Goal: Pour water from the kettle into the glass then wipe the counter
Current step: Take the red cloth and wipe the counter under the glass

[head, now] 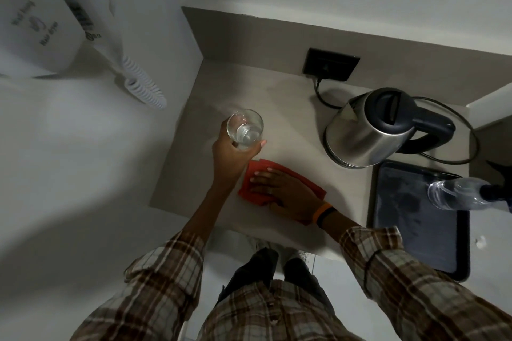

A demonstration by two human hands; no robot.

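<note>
Wiping looks to be the step in hand: the right hand (279, 188) lies flat, fingers spread, pressing the red cloth (279, 184) onto the counter (243, 86). The left hand (235, 151) is wrapped around the glass (245, 129), which holds some water and appears lifted clear of the surface, just at eleven o'clock from the cloth.

The kettle (368, 130) stands upright at two o'clock from the cloth, lid down, its cord (321, 91) running to the black socket (331, 63) at twelve. A dark tray (415, 230) sits at three o'clock with a clear bottle (457, 192) lying over its far corner.

The pour seems done. My worry is the glass: held one-handed and off the counter while the other arm scrubs, it could tip if the body rocks, wetting the patch being dried. A wide sweep toward two o'clock could nudge the kettle or catch its cord. Water reaching the socket would be the worst of it.
</note>
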